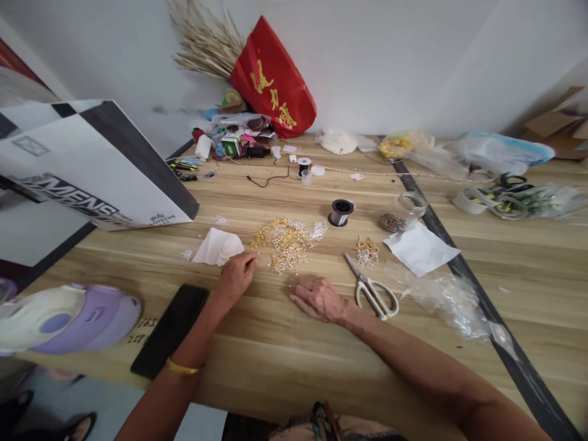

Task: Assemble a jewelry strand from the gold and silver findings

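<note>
A loose heap of gold and clear beads or small jewelry pieces lies on the wooden table between and beyond my hands. My left hand is at the heap's near left edge, beside a white tissue. Its thumb and fingertips are pinched together, and whatever they hold is too small to tell. Below the heap, my right hand rests on the tabletop with fingers curled in; anything inside is hidden. White-handled scissors lie just right of it, blades partly apart. A smaller gold and clear pile sits beyond them.
Behind the heap stands a wire spool. A clear jar, white paper and plastic bags lie right. At left are a black phone, a purple and white bottle and a large white box.
</note>
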The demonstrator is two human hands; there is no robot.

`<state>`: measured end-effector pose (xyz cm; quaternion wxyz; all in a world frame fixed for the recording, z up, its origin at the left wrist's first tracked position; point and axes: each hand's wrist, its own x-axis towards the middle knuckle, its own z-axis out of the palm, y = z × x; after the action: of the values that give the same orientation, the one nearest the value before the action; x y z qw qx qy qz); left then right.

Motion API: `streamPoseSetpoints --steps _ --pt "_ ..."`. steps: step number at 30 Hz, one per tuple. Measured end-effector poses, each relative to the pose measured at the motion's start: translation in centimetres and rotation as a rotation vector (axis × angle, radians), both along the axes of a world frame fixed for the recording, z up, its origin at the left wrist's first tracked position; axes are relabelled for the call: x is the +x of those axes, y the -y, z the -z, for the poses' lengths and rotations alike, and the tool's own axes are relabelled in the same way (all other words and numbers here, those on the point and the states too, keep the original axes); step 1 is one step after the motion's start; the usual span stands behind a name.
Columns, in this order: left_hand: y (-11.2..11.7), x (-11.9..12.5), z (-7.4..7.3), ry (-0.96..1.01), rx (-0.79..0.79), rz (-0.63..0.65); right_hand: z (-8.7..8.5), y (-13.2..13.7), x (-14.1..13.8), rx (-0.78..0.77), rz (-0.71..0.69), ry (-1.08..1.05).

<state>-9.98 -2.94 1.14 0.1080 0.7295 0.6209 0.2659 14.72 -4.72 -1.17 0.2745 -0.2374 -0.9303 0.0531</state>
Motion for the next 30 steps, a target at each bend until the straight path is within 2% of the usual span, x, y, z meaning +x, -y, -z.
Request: streamPoseSetpoints --steps 4,9,13,16,22,30 --pt "-0.5 -0.2 -1.1 -0.156 -0.017 0.006 -0.2 0.1 0.0 -0.004 0.006 0.041" --pt "-0.8 1.1 -1.6 -0.202 -0.066 0.049 -0.1 0.1 0.0 -0.012 0.011 0.072" --pt "-1.3 2.3 -1.6 -0.237 -0.108 0.092 0.0 0.0 0.0 -0.016 0.011 0.079" --pt "-2.2 2.4 -1.4 -0.272 -0.118 0.068 -0.1 -0.1 0.1 -0.019 -0.002 0.095" --pt "-3.8 3.0 -1.2 -0.282 -0.072 0.075 -0.1 -0.2 0.0 -0.019 -0.018 0.104" --pt "-3.7 5.3 -0.7 -0.166 -0.116 0.141 0.0 -0.4 0.1 -0.018 -0.031 0.092"
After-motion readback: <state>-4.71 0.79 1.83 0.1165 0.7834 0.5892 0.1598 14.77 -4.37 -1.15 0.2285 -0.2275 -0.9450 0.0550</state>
